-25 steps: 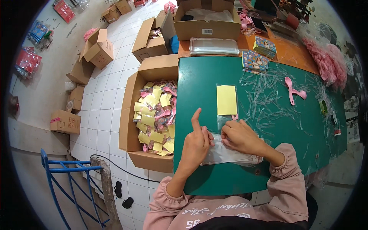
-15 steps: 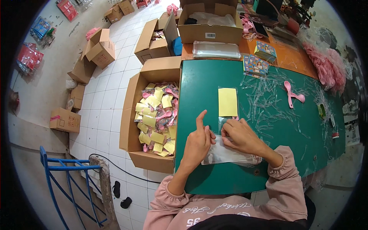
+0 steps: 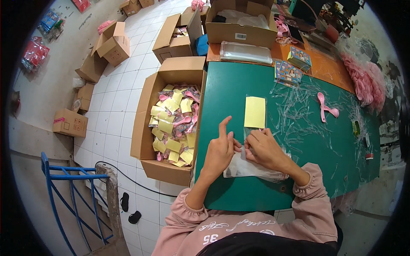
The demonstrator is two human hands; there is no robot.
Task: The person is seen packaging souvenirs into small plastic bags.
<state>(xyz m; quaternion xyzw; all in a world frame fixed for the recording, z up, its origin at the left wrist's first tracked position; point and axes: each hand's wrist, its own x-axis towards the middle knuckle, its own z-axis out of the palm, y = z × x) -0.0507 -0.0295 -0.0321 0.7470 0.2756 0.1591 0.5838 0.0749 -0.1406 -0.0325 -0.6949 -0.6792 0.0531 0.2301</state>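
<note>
The yellow card in its clear bag (image 3: 255,113) lies flat on the green table (image 3: 307,166), just past both hands, with its long side pointing away from the person. The right hand (image 3: 267,149) is nearest and pinches the bag's near end. The left hand (image 3: 220,149) pinches beside it, one finger pointing up.

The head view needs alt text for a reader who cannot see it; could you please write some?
Both hands, left and right, pinch the lower end of a clear bag holding a yellow card on a green table. To the left, an open box holds filled bags; a pink spoon lies to the right.
</note>
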